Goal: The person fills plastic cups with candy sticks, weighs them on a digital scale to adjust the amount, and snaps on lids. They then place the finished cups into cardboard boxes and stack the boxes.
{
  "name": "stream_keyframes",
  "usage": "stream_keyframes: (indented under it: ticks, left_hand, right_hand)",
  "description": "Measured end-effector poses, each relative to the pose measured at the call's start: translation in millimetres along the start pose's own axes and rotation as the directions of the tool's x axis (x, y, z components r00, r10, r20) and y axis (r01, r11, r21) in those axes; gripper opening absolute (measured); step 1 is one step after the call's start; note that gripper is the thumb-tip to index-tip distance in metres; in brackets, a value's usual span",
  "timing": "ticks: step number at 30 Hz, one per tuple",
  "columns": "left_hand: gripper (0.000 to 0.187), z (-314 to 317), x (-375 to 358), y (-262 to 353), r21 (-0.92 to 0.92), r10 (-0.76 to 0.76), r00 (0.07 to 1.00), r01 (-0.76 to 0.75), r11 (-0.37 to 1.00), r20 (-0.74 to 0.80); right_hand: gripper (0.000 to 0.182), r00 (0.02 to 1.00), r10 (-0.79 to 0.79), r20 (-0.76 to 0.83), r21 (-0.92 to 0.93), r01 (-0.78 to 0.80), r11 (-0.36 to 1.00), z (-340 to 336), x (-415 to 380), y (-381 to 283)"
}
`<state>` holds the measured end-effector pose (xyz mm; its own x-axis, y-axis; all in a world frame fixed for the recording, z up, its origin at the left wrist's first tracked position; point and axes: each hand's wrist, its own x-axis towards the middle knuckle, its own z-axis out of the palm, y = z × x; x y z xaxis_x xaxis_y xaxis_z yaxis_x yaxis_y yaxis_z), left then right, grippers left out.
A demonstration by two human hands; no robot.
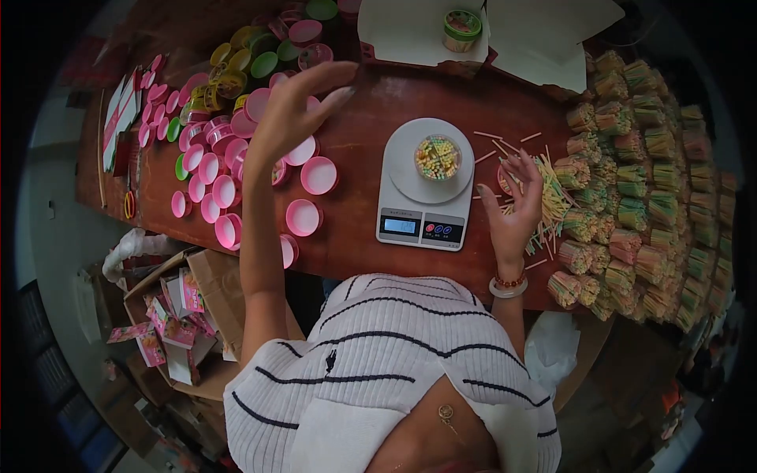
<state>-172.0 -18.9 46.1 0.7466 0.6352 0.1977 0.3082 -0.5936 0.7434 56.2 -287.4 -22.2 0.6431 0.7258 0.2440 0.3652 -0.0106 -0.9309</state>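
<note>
Clear plastic seems to form the tub point(439, 180) packed with short sticks point(438, 156), on the scale point(401, 177) just left of our right hand point(516, 209); that hand is spread, gripping nothing we can see, beside loose sticks point(553, 201); our left hand point(296, 107) curves, apparently empty, near pink tubs point(318, 175); we judge the filled tub light, slippery, its contents brittle, best held by the sides; the display point(400, 225) and button labels point(439, 234) are too small to read.

Passable tabletop point(356, 185) between scale point(404, 169) and pink cups point(318, 175), stick bundles point(632, 177) blocking right
</note>
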Motion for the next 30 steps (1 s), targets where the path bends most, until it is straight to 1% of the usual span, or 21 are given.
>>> stream_keyframes:
  ticks: [3,5,6,8,10,12,13,14,15,16,17,18,19,20,21,22,23,24,25,27,30]
  left_hand:
    - [0.043,7.0,-46.8,9.7,-0.057,-0.068,0.997,0.07,0.996,0.031]
    - [0.057,31.8,-55.8,25.8,-0.265,-0.123,0.985,0.151,0.952,0.119]
    - [0.057,47.7,-54.5,25.9,-0.267,-0.118,0.986,0.145,0.953,0.115]
    - [0.076,82.9,-52.9,24.2,-0.039,0.068,0.988,-0.063,0.997,0.141]
    - [0.082,108.2,-47.6,22.3,-0.096,0.136,0.983,-0.124,0.988,0.127]
    - [0.094,111.7,-38.4,31.0,-0.216,0.235,0.965,-0.206,0.955,0.119]
    - [0.094,107.7,-36.1,38.2,-0.217,0.246,0.962,-0.217,0.952,0.12]
    - [0.095,104.2,-35.3,44.6,-0.302,0.232,0.958,-0.174,0.937,0.17]
    - [0.095,102.9,-35.4,51.6,-0.383,0.222,0.949,-0.124,0.915,0.224]
    - [0.095,103.8,-36.0,60.7,-0.389,0.236,0.944,-0.132,0.912,0.232]
    - [0.091,105.4,-36.1,70.6,-0.271,0.157,0.96,-0.091,0.958,0.233]
    - [0.088,108.0,-35.0,77.9,-0.146,0.08,0.971,-0.048,0.988,0.224]
    - [0.088,115.0,-33.0,80.4,-0.145,0.097,0.968,-0.064,0.987,0.233]
    - [0.083,125.4,-31.7,80.9,-0.021,0.142,0.97,-0.141,0.99,0.198]
    - [0.078,132.5,-29.4,85.7,0.104,0.193,0.967,-0.212,0.972,0.165]
    - [0.078,137.3,-27.7,91.5,0.102,0.21,0.962,-0.229,0.968,0.174]
    - [0.074,140.8,-25.9,98.8,0.306,0.276,0.943,-0.322,0.896,0.186]
    - [0.069,145.0,-24.1,106.1,0.495,0.339,0.918,-0.397,0.773,0.208]
    - [0.064,152.2,-24.5,112.3,0.596,0.35,0.908,-0.415,0.688,0.229]
    - [0.063,157.6,-23.0,123.2,0.624,0.363,0.901,-0.427,0.654,0.236]
    - [0.063,168.8,-20.5,131.9,0.685,0.372,0.898,-0.424,0.593,0.234]
  right_hand:
    - [0.076,0.997,-0.046,0.059,-0.012,0.047,0.999,11.3,11.4,-5.6]
    - [0.083,0.965,-0.197,0.175,-0.061,0.21,0.976,20.4,19.7,-14.5]
    - [0.083,0.964,-0.203,0.174,-0.063,0.217,0.974,28.5,21.6,-19.6]
    - [0.085,0.929,-0.174,0.326,-0.186,0.243,0.952,45.1,26.5,-27.8]
    - [0.079,0.916,-0.212,0.34,-0.197,0.289,0.937,48.4,27.2,-20.0]
    - [0.073,0.883,-0.259,0.391,-0.041,0.298,0.954,38.7,23.5,-32.6]
    - [0.081,0.861,-0.218,0.46,0.061,0.214,0.975,28.7,20.6,-29.4]
    - [0.081,0.867,-0.217,0.449,0.055,0.216,0.975,26.0,17.3,-28.1]
    - [0.08,0.887,-0.189,0.422,0.15,0.137,0.979,23.2,13.5,-26.8]
    - [0.079,0.904,-0.159,0.396,0.245,0.063,0.968,20.0,9.7,-25.3]
    - [0.079,0.91,-0.158,0.382,0.238,0.069,0.969,20.7,5.2,-25.2]
    - [0.074,0.95,-0.082,0.301,0.4,-0.047,0.915,26.2,0.1,-25.9]
    - [0.071,0.973,0.006,0.231,0.561,-0.138,0.816,30.6,-4.7,-24.4]
    - [0.07,0.943,0.179,0.281,0.522,-0.307,0.796,32.4,-10.7,-16.9]
    - [0.07,0.949,0.178,0.262,0.528,-0.295,0.796,36.2,-12.0,-14.9]
    - [0.069,0.927,0.297,0.231,0.657,-0.373,0.655,41.1,-12.3,-15.0]
    - [0.069,0.885,0.41,0.219,0.769,-0.416,0.486,44.6,-12.6,-12.7]
    - [0.067,0.87,0.453,0.194,0.807,-0.405,0.431,47.6,-12.4,-6.0]
    - [0.067,0.875,0.451,0.178,0.813,-0.389,0.433,44.5,-12.5,-0.8]
    - [0.063,0.873,0.42,0.247,0.862,-0.396,0.317,38.1,-13.3,3.3]
    - [0.061,0.863,0.435,0.256,0.896,-0.381,0.229,32.8,-10.9,-3.7]
